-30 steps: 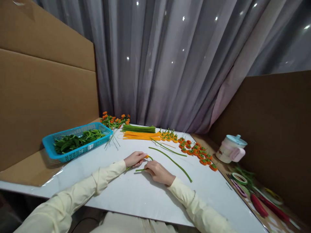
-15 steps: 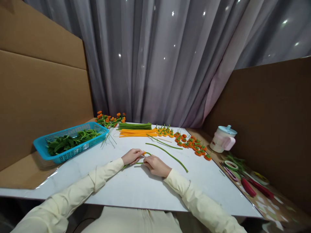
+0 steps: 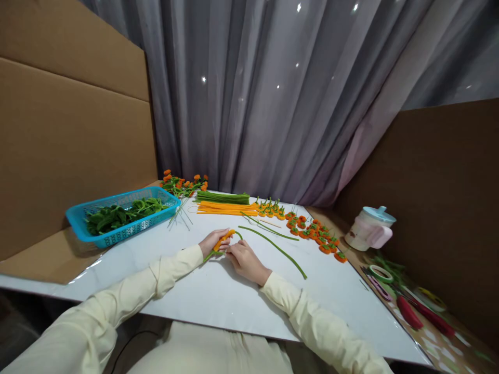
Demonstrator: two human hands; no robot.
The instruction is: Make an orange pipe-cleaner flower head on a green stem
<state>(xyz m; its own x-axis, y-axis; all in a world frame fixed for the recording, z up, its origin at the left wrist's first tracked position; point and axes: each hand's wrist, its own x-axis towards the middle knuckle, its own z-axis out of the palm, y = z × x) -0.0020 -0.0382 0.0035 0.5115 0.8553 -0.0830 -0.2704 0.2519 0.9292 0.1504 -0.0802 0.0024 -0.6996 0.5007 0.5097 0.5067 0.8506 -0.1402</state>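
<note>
My left hand [image 3: 211,242] is closed on an orange fuzzy pipe-cleaner piece [image 3: 224,239], seen edge-on across the fingers. A green pipe cleaner [image 3: 239,235] curves from its upper end toward my right hand, and more green shows under the left fingers. My right hand [image 3: 245,258] is closed in a pinch beside the piece, at the green pipe cleaner; the fingertips are partly hidden. Two loose green pipe cleaners [image 3: 275,246] lie just beyond my right hand. Farther back are bundles of orange pipe cleaners [image 3: 226,208] and green pipe cleaners [image 3: 222,197].
On the left stands a blue basket [image 3: 102,240] of green leaves, with finished orange flowers [image 3: 183,183] behind it. Several orange flower heads [image 3: 312,231] lie back right. A lidded jug [image 3: 368,228], green tape [image 3: 381,274] and red-handled tools [image 3: 409,312] sit at the right.
My left hand has turned, so the orange piece shows much more. My right hand stays close to it, at the green pipe cleaner. The camera view has tilted and shifted slightly.
</note>
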